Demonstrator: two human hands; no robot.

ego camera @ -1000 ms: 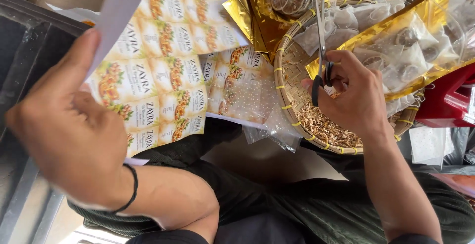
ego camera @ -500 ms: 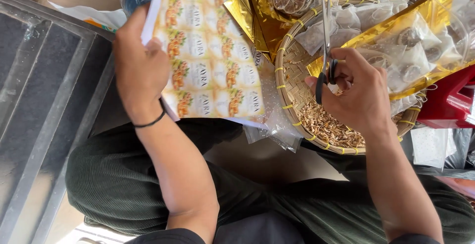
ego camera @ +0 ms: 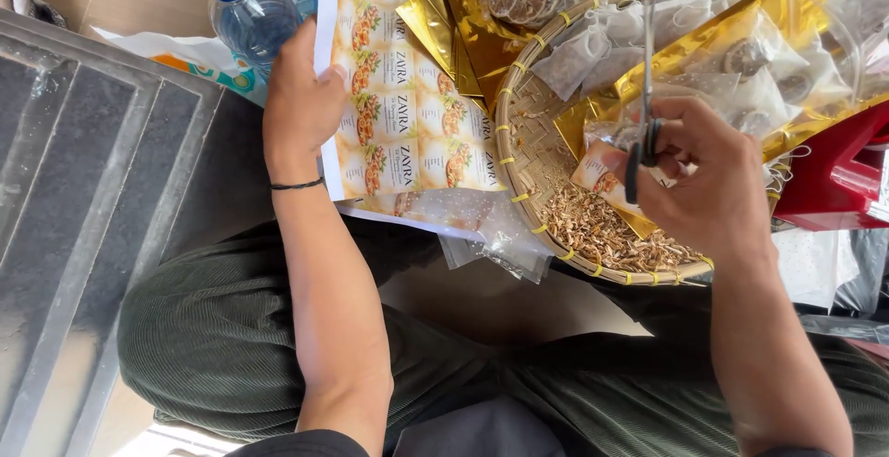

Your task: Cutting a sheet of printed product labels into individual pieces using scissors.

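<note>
Scissors (ego camera: 645, 96) sit gripped in the right hand (ego camera: 708, 184), blades pointing away over the woven basket (ego camera: 528, 156) of dried bits and clear pouches. Beside it the left hand (ego camera: 296, 105) pinches the white edge of a printed label sheet (ego camera: 407, 114), held over the lap, near a blue-capped water bottle (ego camera: 245, 17).

The left hand (ego camera: 301, 96) reaches forward, palm down, fingers curled in a pinch, a thin black band round its wrist, forearm bare. The right hand (ego camera: 708, 184) is raised to the right, fingers bent through a grip, thumb uppermost, forearm angled outward.
</note>
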